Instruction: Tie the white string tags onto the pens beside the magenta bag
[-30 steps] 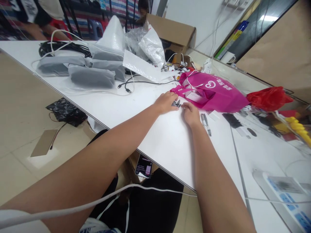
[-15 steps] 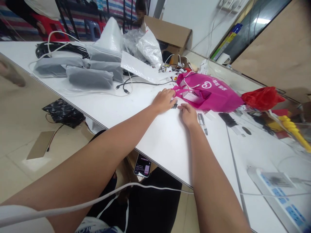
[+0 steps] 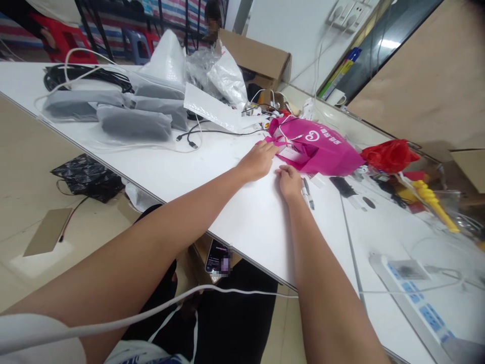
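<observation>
On the white table (image 3: pixel 242 202), my left hand (image 3: pixel 258 162) rests palm down with its fingers curled beside the opening of a magenta bag (image 3: pixel 333 151). Whatever lies under those fingers is hidden. Just to the right, my right hand (image 3: pixel 290 181) has its fingers bent and drawn together, the fingertips close to the left hand; no object shows in them. A white box (image 3: pixel 292 154) pokes out of the bag right behind both hands. Two pens (image 3: pixel 308 193) lie by the right wrist.
Grey wrapped packages (image 3: pixel 132 121) and a black cable coil (image 3: pixel 87 77) occupy the left side. A power strip (image 3: pixel 413 303) lies at the right, a red plastic bag (image 3: pixel 390 154) behind. A white cable (image 3: pixel 162 303) crosses before my body. A phone (image 3: pixel 217 257) sits below the table edge.
The small dark grey piece seen between my hands is now hidden. My left fingers have shifted over it, and the right fingers have curled in. The whole view has swung slightly right.
</observation>
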The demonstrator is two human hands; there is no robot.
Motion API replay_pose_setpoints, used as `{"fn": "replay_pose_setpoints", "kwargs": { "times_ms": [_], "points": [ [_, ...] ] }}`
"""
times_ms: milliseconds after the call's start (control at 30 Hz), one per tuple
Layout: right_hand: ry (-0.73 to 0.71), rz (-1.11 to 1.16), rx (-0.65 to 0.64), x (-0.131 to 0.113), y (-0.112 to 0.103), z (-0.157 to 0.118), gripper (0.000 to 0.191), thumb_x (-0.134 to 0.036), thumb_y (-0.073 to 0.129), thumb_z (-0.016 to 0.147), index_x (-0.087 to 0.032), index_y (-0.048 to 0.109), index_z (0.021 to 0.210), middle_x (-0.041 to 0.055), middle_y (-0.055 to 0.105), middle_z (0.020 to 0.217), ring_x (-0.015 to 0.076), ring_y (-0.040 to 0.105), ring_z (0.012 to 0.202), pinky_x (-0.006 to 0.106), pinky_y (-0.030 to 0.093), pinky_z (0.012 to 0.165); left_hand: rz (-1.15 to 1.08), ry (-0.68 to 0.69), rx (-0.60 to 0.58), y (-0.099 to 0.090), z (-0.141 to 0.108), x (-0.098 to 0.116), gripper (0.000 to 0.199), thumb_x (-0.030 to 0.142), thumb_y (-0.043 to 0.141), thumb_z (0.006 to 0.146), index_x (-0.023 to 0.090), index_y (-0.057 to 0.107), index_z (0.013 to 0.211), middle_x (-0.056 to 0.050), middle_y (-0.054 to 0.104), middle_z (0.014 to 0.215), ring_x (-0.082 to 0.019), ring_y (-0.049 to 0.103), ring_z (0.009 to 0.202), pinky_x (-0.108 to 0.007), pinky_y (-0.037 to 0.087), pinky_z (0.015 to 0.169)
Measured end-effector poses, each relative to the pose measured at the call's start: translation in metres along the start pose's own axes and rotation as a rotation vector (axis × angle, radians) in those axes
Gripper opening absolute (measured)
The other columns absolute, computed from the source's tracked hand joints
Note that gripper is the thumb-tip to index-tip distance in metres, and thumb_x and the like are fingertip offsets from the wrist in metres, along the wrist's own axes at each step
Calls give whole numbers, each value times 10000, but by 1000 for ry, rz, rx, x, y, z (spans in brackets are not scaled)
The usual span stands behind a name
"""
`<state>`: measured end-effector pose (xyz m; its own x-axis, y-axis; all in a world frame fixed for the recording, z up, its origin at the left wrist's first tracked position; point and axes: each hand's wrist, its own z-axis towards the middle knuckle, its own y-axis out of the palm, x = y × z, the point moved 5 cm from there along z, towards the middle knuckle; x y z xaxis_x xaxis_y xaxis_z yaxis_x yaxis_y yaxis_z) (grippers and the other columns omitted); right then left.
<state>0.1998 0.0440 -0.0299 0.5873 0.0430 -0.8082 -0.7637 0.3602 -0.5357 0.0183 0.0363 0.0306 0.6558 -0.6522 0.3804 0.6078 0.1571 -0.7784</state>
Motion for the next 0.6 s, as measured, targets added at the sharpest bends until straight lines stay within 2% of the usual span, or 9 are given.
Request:
{"fn": "replay_pose_setpoints", "kwargs": {
  "times_ms": [133,233,300,367,467,600],
  "points": [
    [-31,-97,-14,-12,-1,-19,374,-250,438,949,-215,740,1167,114,872,1219,263,756,1236,414,519,1188,-49,-18,-21,-5,-3,8,602,93,375,1064,208,585,1617,-149,723,1578,-311,641,1484,-470,495,1241],
    [-79,-167,-26,-18,-3,-34,393,-254,422,982,-219,746,1201,131,865,1258,287,754,1237,437,527,1175,-65,-95,-51,-6,-8,10,559,199,366,1123,222,546,1652,-146,762,1527,-321,745,1315,-469,569,1083],
    [-94,-165,-5,-20,-8,-41,392,-264,417,989,-206,739,1204,153,855,1289,294,754,1238,443,528,1170,-54,-86,-101,-1,-11,13,509,252,381,1135,210,595,1596,-149,801,1438,-327,773,1227,-474,581,1035],
    [-68,-136,63,-18,-16,-45,381,-277,415,987,-200,724,1195,164,849,1285,292,753,1237,441,529,1169,-27,-20,-170,8,-13,19,455,268,391,1133,176,684,1469,-166,804,1394,-331,759,1260,-473,576,1072],
    [-29,-122,154,-16,-30,-47,347,-275,428,970,-209,702,1171,152,849,1232,285,753,1216,439,522,1172,38,66,-253,21,-15,25,426,232,396,1115,136,749,1332,-196,765,1418,-326,713,1345,-457,546,1162],
    [-15,-144,201,-18,-49,-46,318,-224,444,944,-210,697,1137,149,842,1212,286,759,1185,427,519,1155,112,107,-290,32,-16,25,400,174,417,1095,128,763,1291,-213,699,1463,-317,671,1376,-424,530,1180]
  ]
}}
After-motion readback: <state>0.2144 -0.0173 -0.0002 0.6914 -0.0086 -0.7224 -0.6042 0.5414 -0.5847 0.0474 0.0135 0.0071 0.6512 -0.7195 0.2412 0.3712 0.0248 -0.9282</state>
